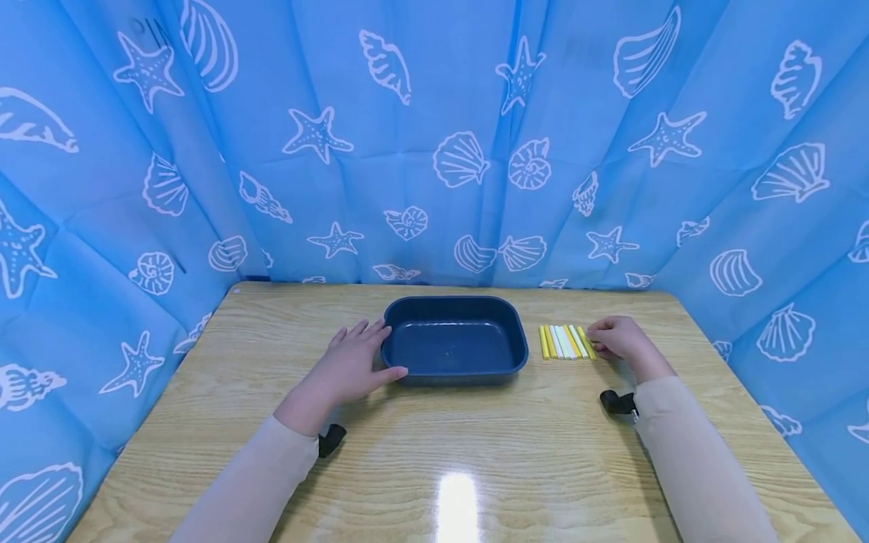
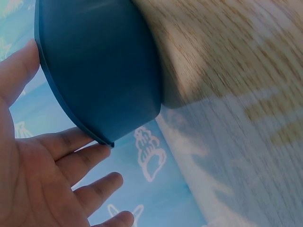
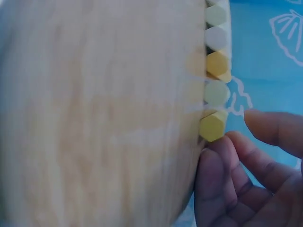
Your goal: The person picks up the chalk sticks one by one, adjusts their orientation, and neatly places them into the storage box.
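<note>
A dark blue rectangular basin (image 1: 455, 375) stands near the back of the table. My left hand (image 1: 349, 362) spreads over its left end, thumb towards the front corner. In the left wrist view, the thumb and two fingertips touch the basin's rim (image 2: 61, 101), while the other fingers extend past it. Right of the basin lies a row of thin hexagonal sticks (image 1: 558, 342) in yellow, white and orange, side by side. My right hand (image 1: 619, 339) is at the row's right end. Its bent fingers rest beside the outermost yellow stick (image 3: 213, 126), with the thumb raised apart from it.
The wood-grain table (image 1: 407, 452) reflects a bright light near its front. Blue curtains (image 1: 434, 151) with white shells and starfish hang behind it and at both sides. Black wrist mounts (image 1: 616, 402) sit under both sleeves.
</note>
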The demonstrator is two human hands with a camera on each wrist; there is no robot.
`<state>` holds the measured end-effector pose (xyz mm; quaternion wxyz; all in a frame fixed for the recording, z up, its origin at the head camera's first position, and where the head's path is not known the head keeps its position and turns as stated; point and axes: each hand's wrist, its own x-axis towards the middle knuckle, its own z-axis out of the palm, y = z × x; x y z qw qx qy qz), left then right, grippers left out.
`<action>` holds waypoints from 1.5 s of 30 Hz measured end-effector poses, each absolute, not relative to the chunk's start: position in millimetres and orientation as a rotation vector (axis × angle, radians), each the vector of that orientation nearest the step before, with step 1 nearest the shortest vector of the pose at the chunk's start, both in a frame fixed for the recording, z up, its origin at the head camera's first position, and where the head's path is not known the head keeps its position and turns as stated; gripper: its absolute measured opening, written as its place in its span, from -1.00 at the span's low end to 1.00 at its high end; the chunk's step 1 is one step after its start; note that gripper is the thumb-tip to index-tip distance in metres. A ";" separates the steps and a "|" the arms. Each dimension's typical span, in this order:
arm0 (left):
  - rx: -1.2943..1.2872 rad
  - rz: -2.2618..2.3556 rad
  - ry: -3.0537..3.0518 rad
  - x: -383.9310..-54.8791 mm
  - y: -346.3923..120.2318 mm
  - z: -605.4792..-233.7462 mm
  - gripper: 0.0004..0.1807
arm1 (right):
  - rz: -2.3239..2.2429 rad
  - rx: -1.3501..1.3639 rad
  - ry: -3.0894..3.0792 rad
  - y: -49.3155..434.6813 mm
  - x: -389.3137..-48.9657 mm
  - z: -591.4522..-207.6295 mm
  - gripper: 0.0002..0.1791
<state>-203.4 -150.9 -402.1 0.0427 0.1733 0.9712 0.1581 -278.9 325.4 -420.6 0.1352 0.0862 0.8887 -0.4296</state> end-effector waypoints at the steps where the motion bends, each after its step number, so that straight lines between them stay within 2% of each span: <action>1: 0.530 0.480 2.971 -203.5 -151.2 -402.1 -0.02 | -1.225 0.243 2.581 324.9 -279.7 -421.0 -0.54; 23: 0.534 0.483 2.962 -204.4 -151.7 -403.0 0.00 | -1.078 0.309 2.547 326.5 -294.3 -424.1 -0.76; 45: 0.528 0.477 2.974 -205.0 -150.8 -404.0 -0.01 | -1.285 0.252 2.441 333.9 -280.9 -398.4 -0.62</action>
